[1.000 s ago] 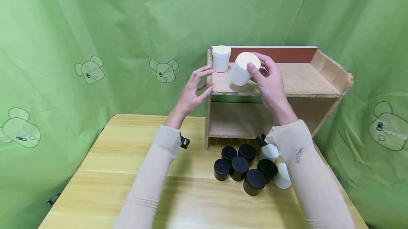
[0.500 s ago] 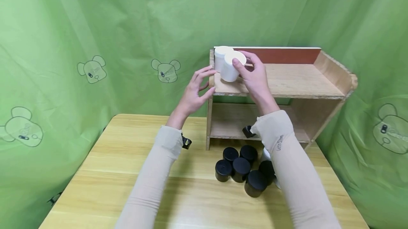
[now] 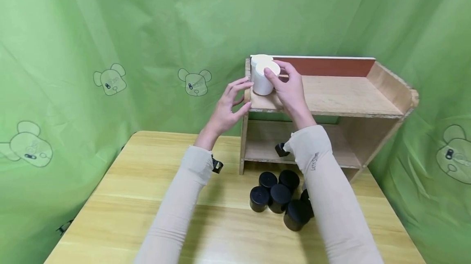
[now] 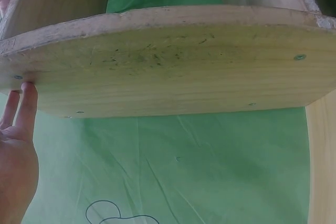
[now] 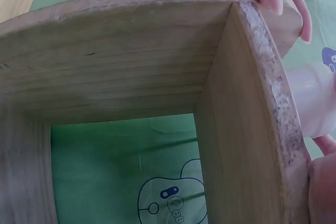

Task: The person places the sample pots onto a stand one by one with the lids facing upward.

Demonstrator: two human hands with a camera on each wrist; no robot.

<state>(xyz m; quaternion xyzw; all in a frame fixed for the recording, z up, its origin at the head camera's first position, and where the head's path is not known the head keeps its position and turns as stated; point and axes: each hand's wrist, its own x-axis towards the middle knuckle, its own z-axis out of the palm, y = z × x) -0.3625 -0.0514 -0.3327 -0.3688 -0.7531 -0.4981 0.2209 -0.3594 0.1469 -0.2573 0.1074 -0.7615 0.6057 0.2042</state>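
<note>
My right hand (image 3: 293, 93) grips a white lidded jar (image 3: 263, 86), thumb on its lid and fingers behind. The jar is at the left end of the wooden shelf's top board (image 3: 342, 94); whether its base touches the board I cannot tell. Close behind it stands another white jar (image 3: 254, 64), largely covered. My left hand (image 3: 225, 112) holds the shelf's left side panel (image 3: 247, 92), fingertips over its edge and thumb at the front corner. In the left wrist view, two fingers (image 4: 27, 109) touch the panel's outer face. The right wrist view shows part of a white jar (image 5: 314, 98).
Several black-lidded jars (image 3: 280, 195) stand clustered on the wooden table (image 3: 147, 198) before the shelf, partly hidden by my right sleeve (image 3: 327, 198). A lower board (image 3: 268, 149) runs beneath the top one. Green curtain (image 3: 154, 31) hangs behind and at both sides.
My right hand has carried the white jar left and slightly down, up close in front of the other white jar. My left hand stays at the side panel. The view has shifted slightly.
</note>
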